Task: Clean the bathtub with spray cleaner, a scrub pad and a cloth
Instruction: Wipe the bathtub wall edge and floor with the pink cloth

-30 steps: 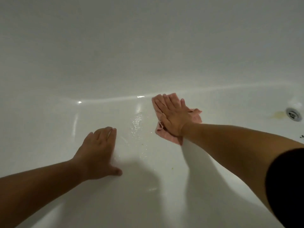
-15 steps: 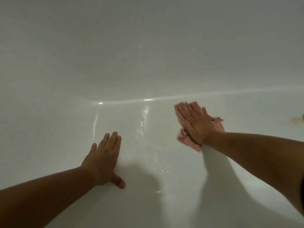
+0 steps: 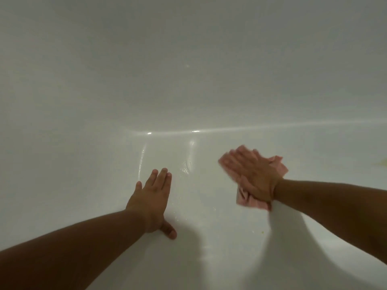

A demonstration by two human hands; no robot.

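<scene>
Grip, right hand point(image 3: 253, 176): fingers straight, palm flat, pressing the pink cloth point(image 3: 250, 203) onto the bathtub point(image 3: 188, 80) floor just below the far wall. Left hand point(image 3: 150, 199): flat on the floor, holding nothing — a brace. Judged stage: cloth wipe, late in the task. Judged remaining — wet droplets point(image 3: 186, 166) between the hands, yellow specks point(image 3: 261, 231) nearer, a yellowish stain point(image 3: 381, 162) at the right edge.

left hand point(image 3: 151, 203) flat on bathtub point(image 3: 104, 155) floor; right hand point(image 3: 254, 176) on cloth point(image 3: 277, 164), to its right
</scene>
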